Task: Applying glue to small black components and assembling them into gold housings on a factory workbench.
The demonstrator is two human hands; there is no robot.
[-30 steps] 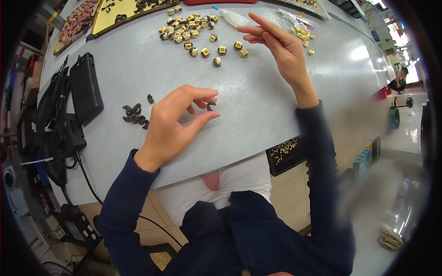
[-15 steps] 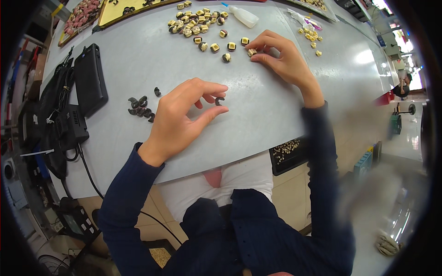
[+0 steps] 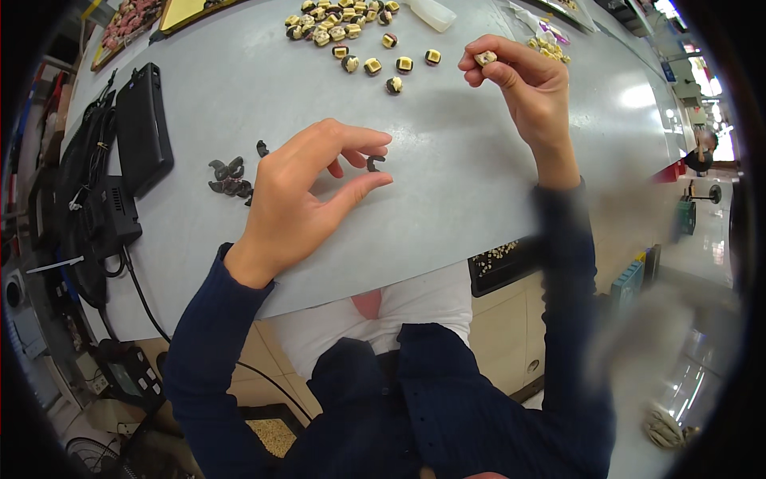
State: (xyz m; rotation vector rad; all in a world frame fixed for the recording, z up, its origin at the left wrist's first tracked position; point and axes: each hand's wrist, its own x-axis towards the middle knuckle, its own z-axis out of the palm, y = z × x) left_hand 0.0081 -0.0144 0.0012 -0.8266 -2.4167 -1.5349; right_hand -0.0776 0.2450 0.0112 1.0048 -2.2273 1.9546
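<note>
Over the middle of the grey table [image 3: 447,207], my left hand [image 3: 299,188] is curled, with a small black C-shaped piece [image 3: 374,163] between its thumb and fingers. Its index fingertip stays apart from the thumb. Farther right, my right hand [image 3: 531,92] pinches a small yellow-and-dark block [image 3: 484,58] between thumb and forefinger, above the tabletop. Several similar blocks with dark sides [image 3: 373,66] lie loose to its left. Behind them is a larger heap of blocks [image 3: 339,17]. Left of my left hand rests a small pile of black curved pieces [image 3: 230,179].
A white squeeze bottle [image 3: 432,13] lies at the far side, and small yellow pieces [image 3: 548,50] sit at the far right. A black flat device [image 3: 144,128] with cables stands along the left. A black tray of small bits [image 3: 507,263] is below the front edge.
My right hand has lifted the block off the table and moved it right, turning it upward. My left hand has kept its pose. The whole view has shifted slightly.
</note>
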